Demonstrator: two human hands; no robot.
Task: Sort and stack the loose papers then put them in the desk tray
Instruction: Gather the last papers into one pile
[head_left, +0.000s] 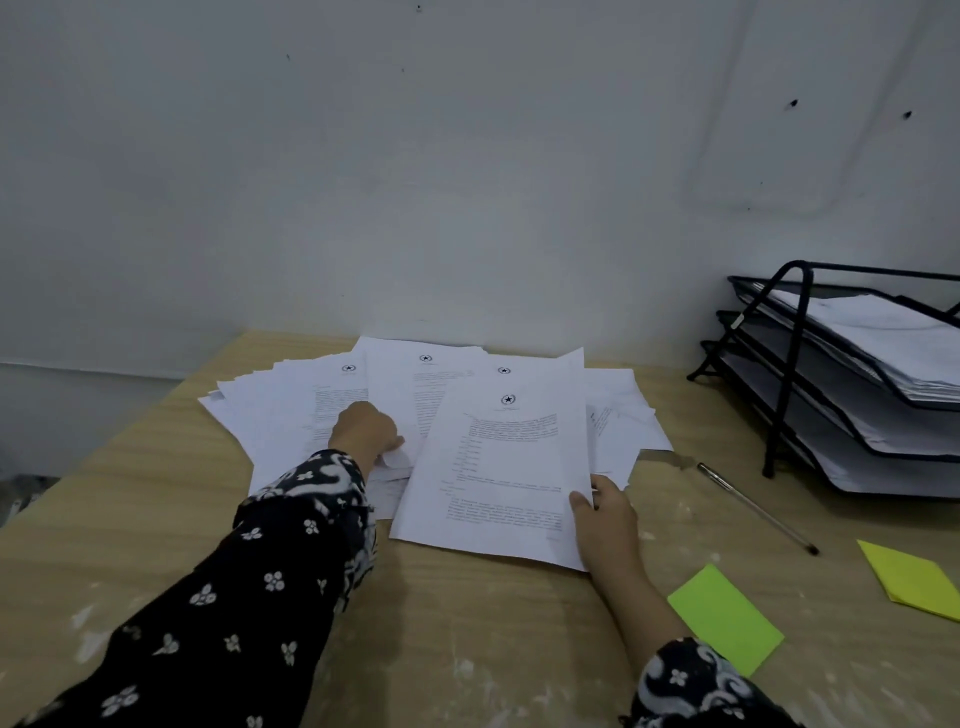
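On the desk: one three-tier desk tray far right, papers in each tier. Loose papers fanned mid-desk. Left hand pinches a sheet corner; right hand grips one sheet. Two sticky pads, one pen.

Pale wooden desk against a bare, dimly lit white wall

1. Loose papers, fanned and overlapping on the wooden counter.
2. Left hand, pinching a sheet corner in the pile.
3. Right hand, gripping the front sheet at its lower right edge.
4. Black three-tier desk tray, far right, already holding papers.
5. Pen and two sticky-note pads: green, yellow.
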